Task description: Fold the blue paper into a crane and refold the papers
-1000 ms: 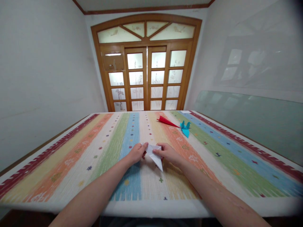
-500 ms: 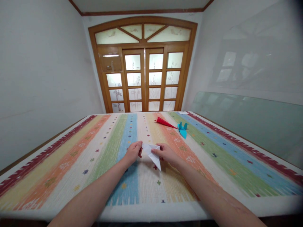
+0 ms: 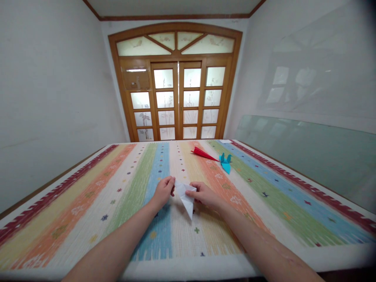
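A folded white paper (image 3: 187, 200) is held between my two hands, a little above the striped tablecloth. Its long pointed end hangs down toward me. My left hand (image 3: 165, 190) pinches the paper's left tip, fingers curled. On the other side my right hand (image 3: 205, 193) grips the right part, with the thumb on top and the fingers behind. The curled fingertips of both hands are partly hidden.
Beyond my hands lie a red folded-paper piece (image 3: 204, 153), long and pointed, and a blue folded-paper figure (image 3: 225, 162) touching or close to its tip. A striped cloth (image 3: 129, 196) covers the table. A wooden glazed door (image 3: 178, 98) stands behind it.
The white paper has turned slightly, its lower point swinging left and down. Both hands still hold it and sit slightly lower in view.
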The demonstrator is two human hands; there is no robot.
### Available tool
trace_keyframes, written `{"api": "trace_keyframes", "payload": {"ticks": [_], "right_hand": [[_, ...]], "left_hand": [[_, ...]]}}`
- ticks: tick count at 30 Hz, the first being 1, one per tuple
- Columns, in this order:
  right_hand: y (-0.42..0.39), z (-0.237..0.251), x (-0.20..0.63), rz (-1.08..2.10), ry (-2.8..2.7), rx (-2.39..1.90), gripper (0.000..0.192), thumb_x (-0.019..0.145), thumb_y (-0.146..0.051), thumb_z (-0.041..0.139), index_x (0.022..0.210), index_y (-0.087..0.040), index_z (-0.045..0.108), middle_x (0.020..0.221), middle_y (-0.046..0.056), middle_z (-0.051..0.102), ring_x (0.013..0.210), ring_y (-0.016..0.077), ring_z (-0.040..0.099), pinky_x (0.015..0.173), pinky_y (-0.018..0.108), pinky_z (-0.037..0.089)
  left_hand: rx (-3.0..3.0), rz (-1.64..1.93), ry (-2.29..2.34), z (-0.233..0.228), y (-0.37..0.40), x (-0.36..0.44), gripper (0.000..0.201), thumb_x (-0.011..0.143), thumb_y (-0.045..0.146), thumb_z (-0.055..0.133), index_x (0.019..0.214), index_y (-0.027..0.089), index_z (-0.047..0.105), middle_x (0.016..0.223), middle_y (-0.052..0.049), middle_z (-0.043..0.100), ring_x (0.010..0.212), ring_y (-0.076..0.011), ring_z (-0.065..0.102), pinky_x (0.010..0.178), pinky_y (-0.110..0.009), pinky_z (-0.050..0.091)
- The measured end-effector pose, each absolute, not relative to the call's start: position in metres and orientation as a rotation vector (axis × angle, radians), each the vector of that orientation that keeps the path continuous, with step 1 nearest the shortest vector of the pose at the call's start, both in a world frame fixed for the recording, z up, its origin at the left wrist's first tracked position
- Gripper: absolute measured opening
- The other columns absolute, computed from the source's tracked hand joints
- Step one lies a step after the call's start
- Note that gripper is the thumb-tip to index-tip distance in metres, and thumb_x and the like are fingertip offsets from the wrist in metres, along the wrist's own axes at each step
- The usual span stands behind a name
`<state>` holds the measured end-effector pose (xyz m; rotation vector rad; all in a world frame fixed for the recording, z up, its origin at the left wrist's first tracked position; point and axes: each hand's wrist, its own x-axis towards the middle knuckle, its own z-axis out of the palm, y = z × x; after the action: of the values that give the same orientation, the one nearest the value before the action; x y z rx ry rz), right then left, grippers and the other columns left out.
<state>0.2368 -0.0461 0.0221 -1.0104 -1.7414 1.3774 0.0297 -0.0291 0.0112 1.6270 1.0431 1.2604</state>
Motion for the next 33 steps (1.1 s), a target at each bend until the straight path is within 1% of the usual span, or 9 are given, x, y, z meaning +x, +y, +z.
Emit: {"api": "trace_keyframes", "payload": {"ticks": [4, 10, 15, 18, 21, 23, 26, 28, 33], "right_hand": [[-0.045, 0.017, 0.235, 1.43, -1.747, -1.049, 0.033, 0.079, -0.046, 0.068, 0.087, -0.015, 0.06, 0.057, -0.004, 0.053, 0.043, 0.0072, 0.043, 0.04, 0.02, 0.028], [-0.043, 0.014, 0.236, 1.471, -1.727, -1.076, 0.036, 0.087, -0.054, 0.057, 0.09, -0.018, 0.058, 0.05, -0.005, 0.053, 0.036, 0.0086, 0.045, 0.034, 0.019, 0.033], [-0.042, 0.014, 0.24, 1.492, -1.604, -1.026, 0.034, 0.086, -0.052, 0.061, 0.089, -0.018, 0.058, 0.052, -0.005, 0.055, 0.037, 0.0088, 0.049, 0.035, 0.018, 0.039], [-0.038, 0.015, 0.243, 1.516, -1.468, -0.949, 0.034, 0.083, -0.05, 0.067, 0.089, -0.018, 0.059, 0.061, -0.001, 0.061, 0.047, 0.0103, 0.057, 0.042, 0.02, 0.048], [-0.034, 0.016, 0.246, 1.568, -1.356, -0.881, 0.035, 0.081, -0.046, 0.071, 0.097, -0.017, 0.061, 0.076, 0.004, 0.068, 0.062, 0.0132, 0.065, 0.055, 0.024, 0.055], [-0.033, 0.015, 0.246, 1.608, -1.318, -0.827, 0.036, 0.08, -0.042, 0.074, 0.103, -0.018, 0.062, 0.087, 0.006, 0.07, 0.071, 0.0147, 0.068, 0.064, 0.027, 0.057], [-0.034, 0.013, 0.245, 1.638, -1.33, -0.748, 0.034, 0.078, -0.036, 0.075, 0.105, -0.018, 0.066, 0.101, 0.008, 0.069, 0.084, 0.0175, 0.069, 0.076, 0.032, 0.057], [-0.035, 0.012, 0.244, 1.65, -1.352, -0.72, 0.032, 0.078, -0.033, 0.075, 0.105, -0.018, 0.068, 0.104, 0.009, 0.069, 0.091, 0.0194, 0.068, 0.082, 0.034, 0.055], [-0.037, 0.014, 0.245, 1.646, -1.391, -0.709, 0.028, 0.078, -0.032, 0.075, 0.103, -0.019, 0.072, 0.108, 0.01, 0.07, 0.098, 0.0216, 0.066, 0.087, 0.038, 0.052]], "left_hand": [[1.66, 1.286, 1.081, 0.013, -0.03, 0.029, 0.043, 0.09, 0.055, 0.045, 0.066, 0.019, 0.045, 0.057, 0.004, 0.046, 0.049, -0.0102, 0.046, 0.047, -0.022, 0.041], [1.65, 1.323, 1.044, 0.013, -0.029, 0.027, 0.041, 0.09, 0.052, 0.047, 0.067, 0.018, 0.047, 0.058, 0.003, 0.047, 0.05, -0.0102, 0.048, 0.048, -0.021, 0.041], [1.556, 1.309, 0.924, 0.011, -0.028, 0.028, 0.041, 0.094, 0.05, 0.04, 0.075, 0.017, 0.054, 0.063, 0.002, 0.051, 0.05, -0.0102, 0.049, 0.048, -0.022, 0.042], [1.595, 1.279, 0.924, 0.01, -0.03, 0.031, 0.034, 0.094, 0.046, 0.043, 0.085, 0.016, 0.057, 0.068, 0.002, 0.053, 0.049, -0.0092, 0.049, 0.047, -0.022, 0.041], [1.763, 1.274, 0.995, 0.013, -0.036, 0.032, 0.022, 0.09, 0.037, 0.053, 0.088, 0.017, 0.059, 0.07, 0.002, 0.056, 0.051, -0.0089, 0.05, 0.05, -0.021, 0.04], [1.9, 1.275, 1.032, 0.018, -0.041, 0.033, 0.016, 0.09, 0.031, 0.054, 0.089, 0.017, 0.062, 0.074, 0.0, 0.061, 0.057, -0.0102, 0.054, 0.054, -0.022, 0.042], [2.08, 1.291, 1.063, 0.025, -0.049, 0.034, 0.012, 0.088, 0.022, 0.055, 0.089, 0.018, 0.065, 0.085, -0.003, 0.066, 0.072, -0.0132, 0.059, 0.062, -0.023, 0.044], [2.146, 1.318, 1.065, 0.028, -0.052, 0.034, 0.011, 0.086, 0.017, 0.055, 0.089, 0.018, 0.066, 0.087, -0.004, 0.067, 0.077, -0.0143, 0.06, 0.065, -0.024, 0.045], [2.227, 1.372, 1.022, 0.03, -0.055, 0.034, 0.014, 0.081, 0.009, 0.056, 0.086, 0.018, 0.065, 0.087, -0.003, 0.065, 0.08, -0.0146, 0.059, 0.068, -0.025, 0.047]]}}
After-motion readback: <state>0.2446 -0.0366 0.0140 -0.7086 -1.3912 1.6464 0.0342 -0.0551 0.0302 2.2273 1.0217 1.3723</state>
